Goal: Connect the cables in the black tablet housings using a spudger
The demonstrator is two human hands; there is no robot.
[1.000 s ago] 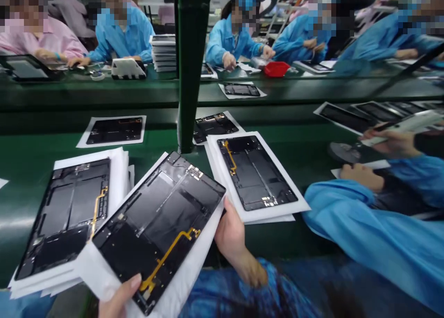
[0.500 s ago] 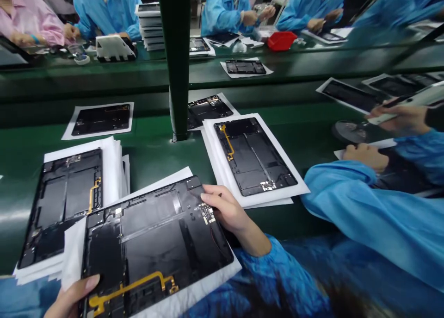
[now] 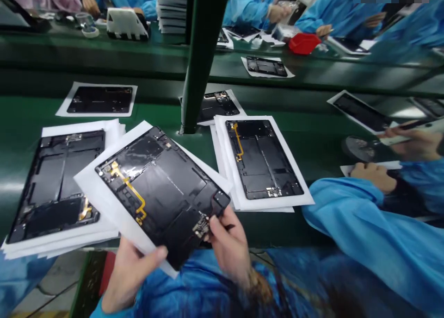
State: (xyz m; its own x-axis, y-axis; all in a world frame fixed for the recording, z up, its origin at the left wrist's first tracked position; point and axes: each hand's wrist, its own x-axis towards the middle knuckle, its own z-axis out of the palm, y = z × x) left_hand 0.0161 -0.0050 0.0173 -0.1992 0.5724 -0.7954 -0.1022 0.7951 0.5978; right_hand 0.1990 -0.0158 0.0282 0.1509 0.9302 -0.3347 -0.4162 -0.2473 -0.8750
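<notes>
Between my two hands I hold a black tablet back housing with a yellow flex cable along one side. A white sheet lies under the housing and sticks out past its edges. My left hand grips the sheet and lower edge, thumb on top. My right hand pinches the lower right edge beside a small circuit board; its fingers beneath are partly hidden. The held housing is tilted and overlaps the stack at left, which has another tablet housing on top.
To the right, a tablet housing rests on white sheets. Behind stand a green post and further housings, one at left. A co-worker's sleeve reaches in from the right. A red bin sits across the line.
The held housing has turned clockwise in my hands, its flex-cable end swinging up and left. Both hands still grip it, and the left now shows more fully. The camera view has shifted.
</notes>
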